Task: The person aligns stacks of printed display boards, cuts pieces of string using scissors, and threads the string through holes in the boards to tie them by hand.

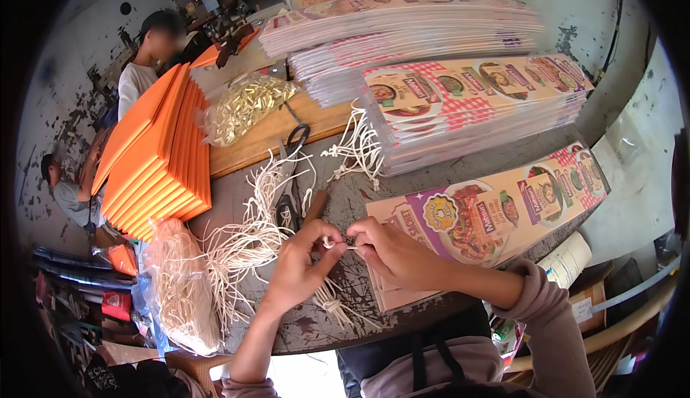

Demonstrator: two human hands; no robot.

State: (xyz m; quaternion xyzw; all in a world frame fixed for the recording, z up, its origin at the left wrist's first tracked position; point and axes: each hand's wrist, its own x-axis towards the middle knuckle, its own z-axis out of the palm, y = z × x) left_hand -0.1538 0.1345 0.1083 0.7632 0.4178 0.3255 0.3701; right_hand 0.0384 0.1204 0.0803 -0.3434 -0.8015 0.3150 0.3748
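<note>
Head camera view shows our two hands above the dark table (309, 334), busy with one thin white string (351, 248). Our left hand (298, 263) pinches it between thumb and finger, with a little white loop or lump by the fingertips. Our right hand (394, 255) pinches it too, just beside the left, so the string sits between them. We think a knot is being made, and it looks about half done, but we can't tell if it is tight. Some of the work seems finished: a bunch of strings (361, 141) beside the tall stack of printed sheets (474, 114) has knots at some ends. Lots seems left, because a big messy pile of strings (248, 236) lies to the left of our hands, and we can't make out knots there. More strings fill a clear bag (185, 294) at the table's edge. A small bundle (331, 302) lies below our hands; we can't tell if it is done.
</note>
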